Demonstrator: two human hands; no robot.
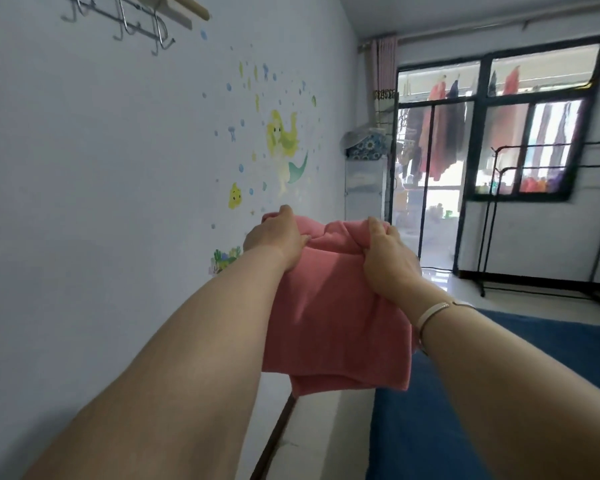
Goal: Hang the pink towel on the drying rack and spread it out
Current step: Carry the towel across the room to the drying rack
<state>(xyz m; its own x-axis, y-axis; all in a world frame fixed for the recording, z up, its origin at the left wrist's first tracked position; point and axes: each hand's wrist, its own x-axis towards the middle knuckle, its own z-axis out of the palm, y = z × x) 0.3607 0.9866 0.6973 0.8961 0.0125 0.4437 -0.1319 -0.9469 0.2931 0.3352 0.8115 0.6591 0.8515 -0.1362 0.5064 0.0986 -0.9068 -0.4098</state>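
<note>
The pink towel (329,317) hangs bunched in the air in front of me, held by its upper edge. My left hand (274,237) grips the top left corner. My right hand (388,258), with a pale bracelet on its wrist, grips the top right part. The towel's lower folds dangle above the floor's edge by the wall. A black drying rack (541,216) stands empty at the far right, under the window and well away from the towel.
A white wall (101,202) with cartoon stickers runs along the left, with metal hooks (125,19) near the top. A blue mat (465,410) covers the floor at lower right. A glass door (426,188) and a small cabinet (364,188) stand at the back.
</note>
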